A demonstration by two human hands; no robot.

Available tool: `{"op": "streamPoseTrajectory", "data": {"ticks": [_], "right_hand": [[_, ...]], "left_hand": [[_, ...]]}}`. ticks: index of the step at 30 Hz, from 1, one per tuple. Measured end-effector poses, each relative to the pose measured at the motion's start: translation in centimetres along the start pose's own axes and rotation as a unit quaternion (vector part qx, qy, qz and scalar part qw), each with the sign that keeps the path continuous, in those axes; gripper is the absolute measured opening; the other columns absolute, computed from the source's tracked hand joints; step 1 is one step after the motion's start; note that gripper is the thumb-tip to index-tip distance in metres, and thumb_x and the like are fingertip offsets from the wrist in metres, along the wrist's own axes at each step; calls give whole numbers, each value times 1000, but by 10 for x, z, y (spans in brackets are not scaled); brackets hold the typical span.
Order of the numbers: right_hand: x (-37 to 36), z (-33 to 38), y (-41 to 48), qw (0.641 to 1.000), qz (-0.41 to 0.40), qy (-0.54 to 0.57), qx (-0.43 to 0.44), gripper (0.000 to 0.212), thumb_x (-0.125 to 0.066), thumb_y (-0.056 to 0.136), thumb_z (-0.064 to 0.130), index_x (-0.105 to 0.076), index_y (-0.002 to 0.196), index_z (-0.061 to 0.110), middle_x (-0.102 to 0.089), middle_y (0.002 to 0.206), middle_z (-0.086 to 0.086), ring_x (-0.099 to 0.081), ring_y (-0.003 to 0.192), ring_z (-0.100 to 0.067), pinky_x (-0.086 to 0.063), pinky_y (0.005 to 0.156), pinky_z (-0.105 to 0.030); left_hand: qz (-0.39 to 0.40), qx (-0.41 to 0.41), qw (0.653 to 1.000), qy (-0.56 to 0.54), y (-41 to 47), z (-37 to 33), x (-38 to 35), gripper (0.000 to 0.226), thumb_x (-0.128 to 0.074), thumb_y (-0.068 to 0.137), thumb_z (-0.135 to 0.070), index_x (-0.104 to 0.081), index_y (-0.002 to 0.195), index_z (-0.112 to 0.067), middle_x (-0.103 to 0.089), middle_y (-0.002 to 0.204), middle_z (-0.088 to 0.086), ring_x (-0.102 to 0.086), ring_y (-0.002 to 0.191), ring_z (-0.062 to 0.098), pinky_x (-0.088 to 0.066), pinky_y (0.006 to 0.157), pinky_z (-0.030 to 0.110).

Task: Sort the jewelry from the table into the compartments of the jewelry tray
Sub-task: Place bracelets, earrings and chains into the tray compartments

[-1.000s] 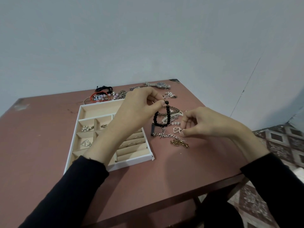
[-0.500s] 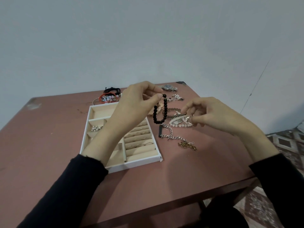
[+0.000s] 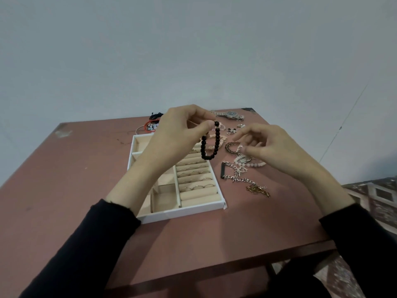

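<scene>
The left hand (image 3: pixel 180 130) pinches a black bead bracelet (image 3: pixel 209 145) at its top, dangling it clear above the tray (image 3: pixel 182 211) — likely for dropping in. The right hand (image 3: pixel 264 143) hovers over the pile (image 3: pixel 242 164), fingers loosely curled — whether it grips anything, I cannot tell.

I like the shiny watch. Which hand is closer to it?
Left. The left hand, pinching the black bead bracelet, is just beside the watch. The right hand is lower down, over the chains.

My sleeves (image 3: pixel 81 244) are black, like the bead bracelet (image 3: pixel 210 143) at frame centre. The tray (image 3: pixel 182 211) is white outside, beige inside, on a reddish-brown table (image 3: pixel 64 179). Upper frame: pale grey wall (image 3: pixel 193 50).
</scene>
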State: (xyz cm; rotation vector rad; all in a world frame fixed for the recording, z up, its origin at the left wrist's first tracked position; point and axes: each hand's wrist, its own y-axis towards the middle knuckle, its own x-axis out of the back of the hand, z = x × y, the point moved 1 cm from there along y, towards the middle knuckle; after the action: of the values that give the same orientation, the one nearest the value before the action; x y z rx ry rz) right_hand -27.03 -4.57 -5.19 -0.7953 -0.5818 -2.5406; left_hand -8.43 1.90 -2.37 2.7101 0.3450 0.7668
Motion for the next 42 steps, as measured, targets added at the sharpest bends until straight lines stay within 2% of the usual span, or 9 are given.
{"op": "streamPoseTrajectory", "data": {"ticks": [3, 7, 11, 18, 24, 31, 35, 38, 42], "right_hand": [[-13, 10, 1, 997, -11, 76, 12, 23, -64, 81, 1, -68, 93, 20, -63, 79, -3, -58, 67, -9, -49, 62, -22], [-39, 25, 7, 991, -9, 129, 31, 24, -66, 80, 2, -69, 92, 23, -62, 82, -2, -56, 70, -9, -48, 65, -20], [-68, 40, 14, 989, 11, 142, 44, 23, -64, 81, -2, -69, 90, 20, -60, 82, -2, -55, 74, -9, -50, 65, -15], [-97, 51, 20, 988, 11, 147, 56, 22, -65, 82, 3, -69, 87, 24, -61, 81, 0, -57, 74, -11, -52, 67, -27], [-101, 53, 20, 988, 15, 145, 53, 22, -64, 82, -1, -69, 89, 19, -60, 79, -2, -56, 74, -15, -52, 70, -34], [-103, 53, 22, 988, 11, 141, 56, 23, -63, 81, -1, -69, 89, 20, -60, 77, -1, -56, 73, -16, -51, 71, -35], [-102, 52, 21, 989, 14, 138, 60, 24, -63, 82, 0, -68, 88, 23, -60, 78, -1, -57, 74, -16, -53, 71, -36], [-102, 52, 21, 989, 13, 132, 59, 24, -63, 82, 0, -69, 89, 22, -60, 77, 1, -57, 74, -15, -53, 75, -39], [-102, 53, 21, 990, 11, 132, 55, 24, -63, 81, -1, -69, 89, 22, -59, 77, 2, -56, 73, -14, -52, 77, -41]], "left_hand": [[-8, 6, 1000, -9, -9, -1, 16, 11, -62, 87, -18, -69, 94, -21, -71, 83, 3, -66, 77, 14, -54, 78, 31], [-5, 20, 1000, -14, -26, 3, 46, 15, -60, 89, -16, -70, 98, -23, -73, 91, 4, -67, 76, 9, -56, 71, 20], [-12, 35, 999, -4, -48, 11, 72, 18, -61, 88, -17, -73, 96, -28, -74, 91, 0, -69, 74, 11, -58, 79, 30], [-25, 62, 997, 23, -79, 26, 94, 16, -63, 86, -15, -73, 90, -27, -73, 82, -1, -70, 71, 18, -56, 81, 45], [13, 93, 995, 44, -92, 33, 96, 14, -65, 83, -19, -75, 91, -27, -74, 80, 2, -71, 69, 14, -58, 79, 38], [49, 102, 988, 107, -94, 37, 91, 15, -66, 83, -19, -74, 86, -31, -71, 71, -15, -68, 66, 5, -53, 71, 24], [63, 88, 980, 167, -93, 40, 87, 13, -69, 81, -19, -74, 87, -30, -70, 71, -16, -64, 68, -5, -48, 65, 11], [83, 82, 969, 219, -92, 41, 86, 12, -70, 79, -16, -75, 86, -26, -66, 69, -15, -54, 57, -15, -37, 55, 1], [102, 77, 954, 270, -90, 42, 86, 13, -73, 76, -21, -74, 82, -32, -71, 81, -8, -60, 73, 8, -44, 64, 20]]}}
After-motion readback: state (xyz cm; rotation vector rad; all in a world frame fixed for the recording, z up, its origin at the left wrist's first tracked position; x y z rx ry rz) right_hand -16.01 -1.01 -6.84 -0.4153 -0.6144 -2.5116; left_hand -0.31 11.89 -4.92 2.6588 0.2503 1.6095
